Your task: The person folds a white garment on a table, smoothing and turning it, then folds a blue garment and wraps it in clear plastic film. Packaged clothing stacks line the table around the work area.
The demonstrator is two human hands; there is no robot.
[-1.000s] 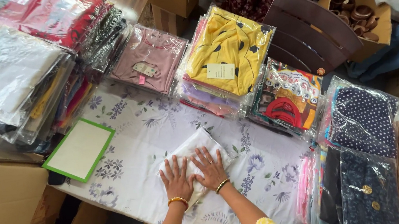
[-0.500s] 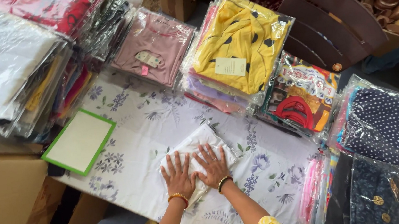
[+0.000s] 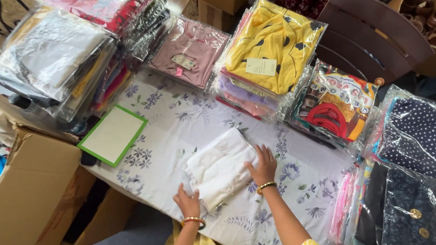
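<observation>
A folded white cloth (image 3: pixel 221 166) lies on a table covered with a white sheet printed with blue flowers (image 3: pixel 175 121). My left hand (image 3: pixel 187 202) rests at the cloth's near left corner, fingers on its edge. My right hand (image 3: pixel 262 166) presses flat on the cloth's right edge. Both wrists wear gold bangles. Neither hand lifts the cloth off the table.
Stacks of clothes in clear bags ring the table: white and red ones (image 3: pixel 56 47) at the left, pink (image 3: pixel 190 50), yellow (image 3: pixel 269 43), multicoloured (image 3: pixel 333 103), dark dotted (image 3: pixel 421 135). A green-edged board (image 3: pixel 113 134) lies left. A cardboard box (image 3: pixel 16 190) stands beside the table, a wooden chair (image 3: pixel 369 33) behind.
My hands have moved apart, from lying side by side on the cloth's near part to its left corner and right edge. The view has shifted closer.
</observation>
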